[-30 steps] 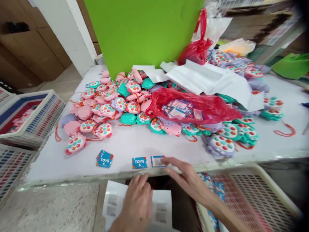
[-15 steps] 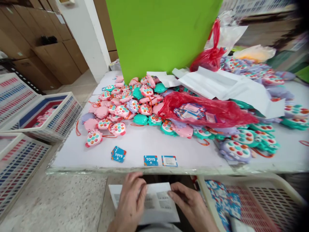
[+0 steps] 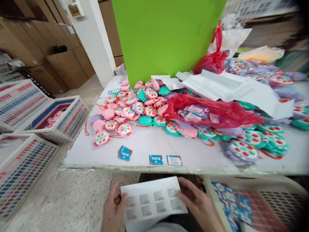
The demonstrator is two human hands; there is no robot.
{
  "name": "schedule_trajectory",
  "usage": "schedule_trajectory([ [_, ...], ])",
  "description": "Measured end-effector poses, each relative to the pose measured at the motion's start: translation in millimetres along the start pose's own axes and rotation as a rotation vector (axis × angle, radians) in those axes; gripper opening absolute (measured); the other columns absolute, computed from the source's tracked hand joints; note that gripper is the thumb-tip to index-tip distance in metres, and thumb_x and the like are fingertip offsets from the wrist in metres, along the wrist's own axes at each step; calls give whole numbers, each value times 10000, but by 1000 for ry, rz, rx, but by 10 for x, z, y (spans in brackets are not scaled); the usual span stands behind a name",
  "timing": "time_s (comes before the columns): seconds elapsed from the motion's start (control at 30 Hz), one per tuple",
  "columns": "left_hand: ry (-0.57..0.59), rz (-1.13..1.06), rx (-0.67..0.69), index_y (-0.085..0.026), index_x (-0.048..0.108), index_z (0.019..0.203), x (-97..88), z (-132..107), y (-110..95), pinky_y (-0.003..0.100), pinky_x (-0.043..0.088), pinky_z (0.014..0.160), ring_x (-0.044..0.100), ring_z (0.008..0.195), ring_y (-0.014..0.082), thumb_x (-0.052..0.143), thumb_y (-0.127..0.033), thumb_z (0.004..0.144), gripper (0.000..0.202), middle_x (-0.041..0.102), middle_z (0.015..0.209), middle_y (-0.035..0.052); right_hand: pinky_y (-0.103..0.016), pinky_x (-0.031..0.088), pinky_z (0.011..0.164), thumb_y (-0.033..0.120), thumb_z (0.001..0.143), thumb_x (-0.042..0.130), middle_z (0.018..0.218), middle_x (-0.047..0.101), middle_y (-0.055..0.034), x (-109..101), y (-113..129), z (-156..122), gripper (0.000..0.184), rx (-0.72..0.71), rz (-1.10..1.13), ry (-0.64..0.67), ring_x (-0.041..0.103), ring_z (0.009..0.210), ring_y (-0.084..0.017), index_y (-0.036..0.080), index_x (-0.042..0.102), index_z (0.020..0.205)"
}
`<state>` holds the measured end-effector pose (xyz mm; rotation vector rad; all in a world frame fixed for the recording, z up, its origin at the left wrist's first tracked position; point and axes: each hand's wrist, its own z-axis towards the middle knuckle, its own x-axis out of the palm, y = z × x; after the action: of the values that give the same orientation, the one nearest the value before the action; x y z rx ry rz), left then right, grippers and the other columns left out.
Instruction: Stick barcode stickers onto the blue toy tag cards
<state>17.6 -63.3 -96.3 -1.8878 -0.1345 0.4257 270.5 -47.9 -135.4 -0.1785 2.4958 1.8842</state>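
A white sheet of barcode labels point(image 3: 152, 201) is held between both hands, below the table's front edge and above my lap. My left hand point(image 3: 114, 206) grips its left edge between thumb and fingers. At the right edge, my right hand point(image 3: 196, 201) pinches the sheet, thumb on top. On the table just beyond lie a blue card marked TOYS point(image 3: 155, 159), a card with its barcode side up point(image 3: 174, 160), and a small stack of TOYS cards point(image 3: 125, 153) further left.
Pink, green and purple animal-shaped pop toys point(image 3: 127, 112) are heaped across the table point(image 3: 96, 161). A red plastic bag point(image 3: 231, 114) holding cards lies on them, near white paper point(image 3: 224, 87). An upright green panel point(image 3: 169, 38) stands behind. Baskets flank me: right point(image 3: 256, 185), left point(image 3: 70, 119).
My left hand has moved from over the sheet to its left edge, uncovering the printed labels. The sheet is raised and tilted toward me. The whole view has shifted slightly.
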Motion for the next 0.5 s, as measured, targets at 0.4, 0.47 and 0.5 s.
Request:
schedule_trajectory([
  [0.4, 86, 254, -30, -135, 402, 1233, -122, -137, 195, 315, 485, 727, 583, 879, 227, 494, -514, 767, 607, 605, 937, 90, -303, 526, 664, 334, 706, 658, 886, 660, -62, -3, -186, -38, 451, -1, 182, -128, 626, 833, -228, 203, 514, 1113],
  [0.47, 82, 194, -21, -120, 406, 1223, -64, -118, 205, 310, 485, 742, 568, 937, 229, 523, -490, 756, 607, 594, 1029, 119, -310, 529, 669, 344, 700, 664, 898, 671, -67, -7, -182, -41, 480, 12, 196, -117, 629, 831, -231, 204, 505, 1131],
  [0.5, 83, 153, -22, -124, 411, 1216, -31, -103, 197, 312, 487, 745, 571, 936, 228, 542, -478, 749, 601, 593, 1049, 122, -312, 530, 668, 354, 699, 665, 899, 674, -68, -8, -180, -43, 492, 18, 198, -115, 630, 825, -231, 204, 503, 1138],
])
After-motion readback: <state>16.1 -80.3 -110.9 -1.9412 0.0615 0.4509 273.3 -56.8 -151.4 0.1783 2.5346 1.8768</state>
